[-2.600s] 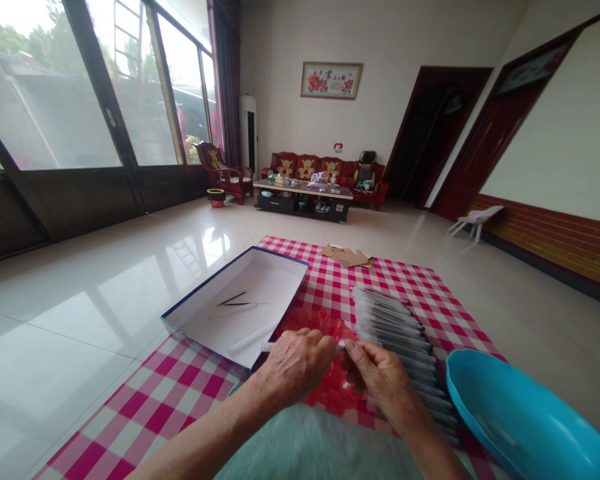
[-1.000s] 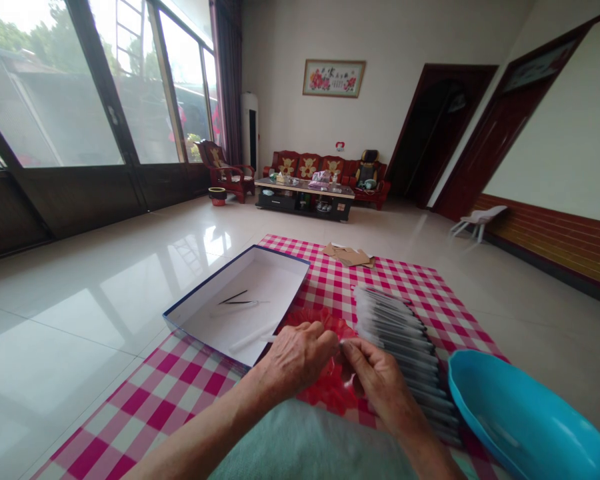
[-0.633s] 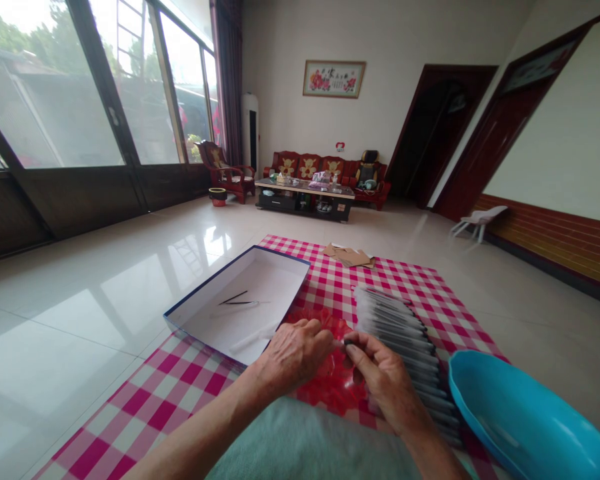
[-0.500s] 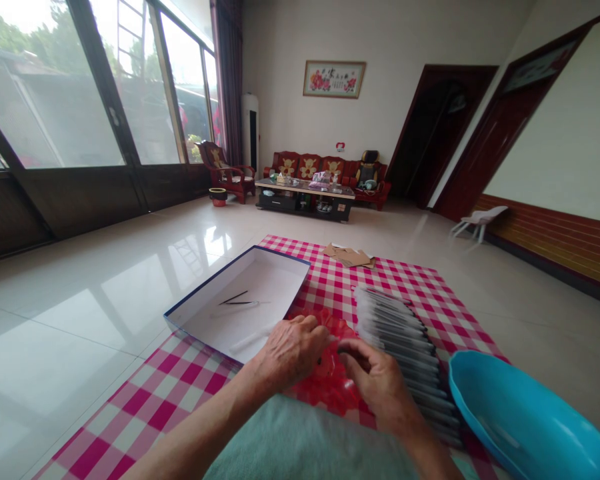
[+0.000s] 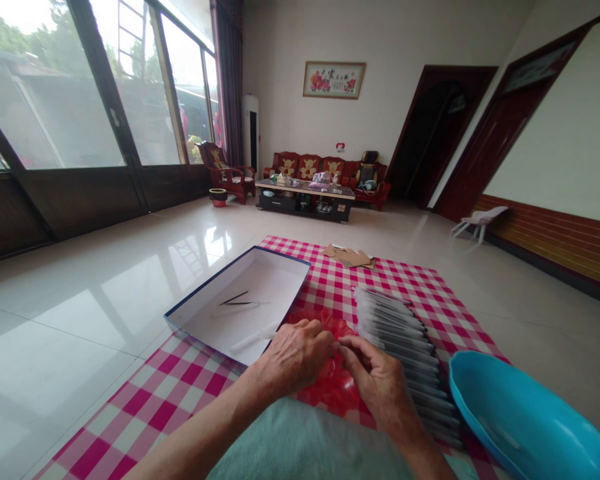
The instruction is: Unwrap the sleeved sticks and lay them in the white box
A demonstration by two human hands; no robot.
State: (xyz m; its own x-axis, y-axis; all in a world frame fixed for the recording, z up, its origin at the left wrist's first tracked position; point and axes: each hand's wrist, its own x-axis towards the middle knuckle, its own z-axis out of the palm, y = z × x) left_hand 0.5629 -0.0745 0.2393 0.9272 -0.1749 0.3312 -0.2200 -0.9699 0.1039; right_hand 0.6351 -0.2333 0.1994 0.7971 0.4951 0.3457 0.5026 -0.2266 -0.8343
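Observation:
My left hand [image 5: 300, 350] is closed, its fingertips pinching a slim, pale pen part that is mostly hidden by the knuckles. Opposite it, my right hand [image 5: 375, 373] pinches a small pen piece, and the fingertips of both hands meet. Beneath them is a crinkled red plastic sheet or dish [image 5: 330, 393]. To the left, a white box lid [image 5: 267, 273] with a blue rim holds thin dark refills [image 5: 241, 303] and a whitish tube [image 5: 253, 341] near my left wrist. Right of my hands lies a row of pens [image 5: 400, 347] with clear barrels and dark ends.
A turquoise plastic basin [image 5: 525, 407] stands at the right. Brown cardboard pieces [image 5: 350, 256] lie at the far side of the pink checked cloth [image 5: 410, 277]. A pale green cloth [image 5: 305, 443] covers my lap. Farther off are a coffee table [image 5: 305, 198] and a wooden sofa [image 5: 325, 163].
My hands have come together; the gap between their fingertips has closed. The small dark piece that showed in my right fingers is now hidden. The lid, pens and basin have stayed put.

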